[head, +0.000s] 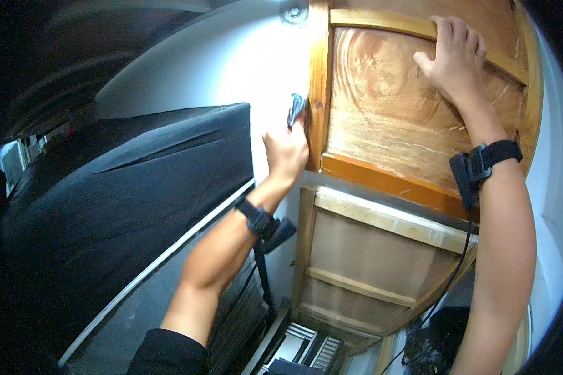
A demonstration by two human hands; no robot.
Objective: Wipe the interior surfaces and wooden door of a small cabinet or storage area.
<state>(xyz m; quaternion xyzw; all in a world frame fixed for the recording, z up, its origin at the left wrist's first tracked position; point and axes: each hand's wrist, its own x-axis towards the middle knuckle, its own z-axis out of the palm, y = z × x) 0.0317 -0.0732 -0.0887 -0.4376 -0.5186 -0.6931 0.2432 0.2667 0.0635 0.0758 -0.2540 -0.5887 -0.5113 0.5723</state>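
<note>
My left hand [286,152] grips a crumpled blue-grey cloth [296,105]. It is against the left wooden upright [318,93] of a framed plywood panel [380,89], beside a brightly lit white wall [262,65]. My right hand [457,61] rests on the upper wooden crossbar [384,22] of that panel, fingers over the bar and thumb apart. Pale curved streaks mark the plywood. An orange-brown rail [389,180] runs along its lower edge. Each wrist wears a black strap with a small device.
A black fabric-covered padded piece [169,173] with white edging fills the left. Below the panel is another wooden frame [366,253] with crossbars. A thin black cable [450,281] hangs near my right arm. Black-and-white striped items [305,347] and a dark bag-like bundle [436,342] lie at the bottom.
</note>
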